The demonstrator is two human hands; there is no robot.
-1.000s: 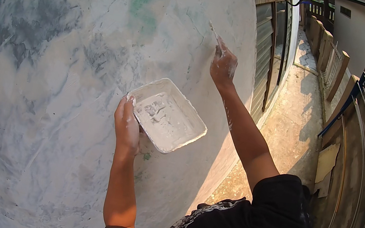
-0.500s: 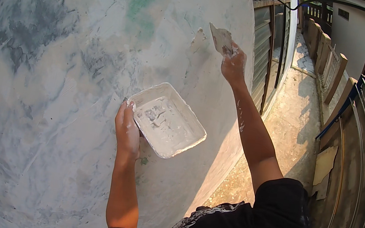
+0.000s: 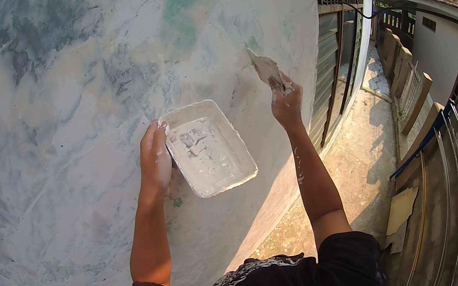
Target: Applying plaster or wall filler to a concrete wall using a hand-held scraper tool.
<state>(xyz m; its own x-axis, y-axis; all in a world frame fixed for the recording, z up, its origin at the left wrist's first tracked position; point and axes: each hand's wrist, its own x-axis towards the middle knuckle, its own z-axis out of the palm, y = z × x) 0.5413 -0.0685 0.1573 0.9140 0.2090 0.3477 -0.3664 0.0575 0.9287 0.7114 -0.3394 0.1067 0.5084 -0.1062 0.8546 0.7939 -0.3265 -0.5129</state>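
Note:
My left hand (image 3: 155, 155) grips the left side of a rectangular tub (image 3: 226, 171), its fingers wrapped at the rim. White filler coats the tub's walls, and a small lump of filler (image 3: 196, 140) lies on its bottom. In my right hand (image 3: 288, 105) is a putty knife (image 3: 267, 71) with a wide, smeared blade. The blade's tip points up and left and appears to touch the wall (image 3: 95, 181). That wall carries patchy white, grey and green coats. White smears mark both hands and my right forearm.
Beyond the wall's right edge is a louvred window (image 3: 325, 68). A sunlit concrete path (image 3: 365, 141) runs away beside a low fence (image 3: 402, 66). Long thin rods (image 3: 450, 198) lean on the right wall near a torn yellowish sheet (image 3: 401, 211). A dark cable crosses the upper right.
The putty knife has moved down and its blade has tilted further left. A filler blob seen beside the blade earlier no longer shows. The tub has shifted only slightly.

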